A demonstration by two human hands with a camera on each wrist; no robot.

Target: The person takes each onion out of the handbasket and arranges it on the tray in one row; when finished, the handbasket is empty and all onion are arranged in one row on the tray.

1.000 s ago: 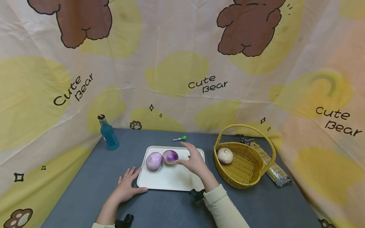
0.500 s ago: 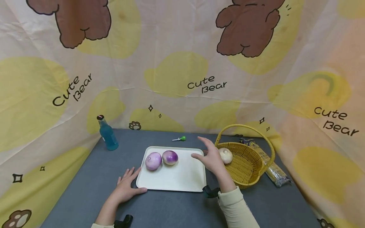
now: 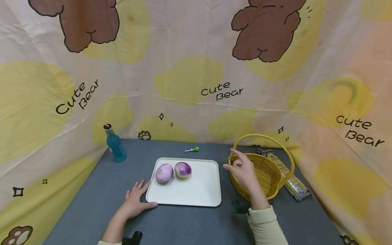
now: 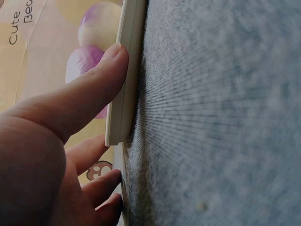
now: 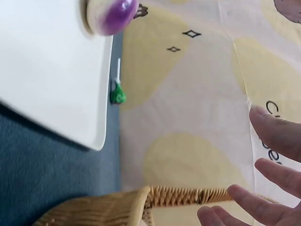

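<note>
My left hand rests at the near left corner of a white tray, thumb over its front edge. Its fingers lie spread along the left side; the left wrist view shows the thumb on the tray's rim. On the tray a pale purple onion sits beside a purple-and-white bulb. Nothing is held in my right hand, which hovers over the left part of a yellow wicker basket with fingers apart. That hand mostly hides a whitish bulb in the basket.
A blue bottle stands at the back left. Behind the tray lies a green lollipop. A long plastic-wrapped packet lies right of the basket, whose tall handle arches over it. A printed cloth backdrop rises behind the table.
My right hand has moved right, from beside the purple-and-white bulb on the tray to over the basket, covering most of the whitish bulb. My left hand keeps its place at the tray corner.
</note>
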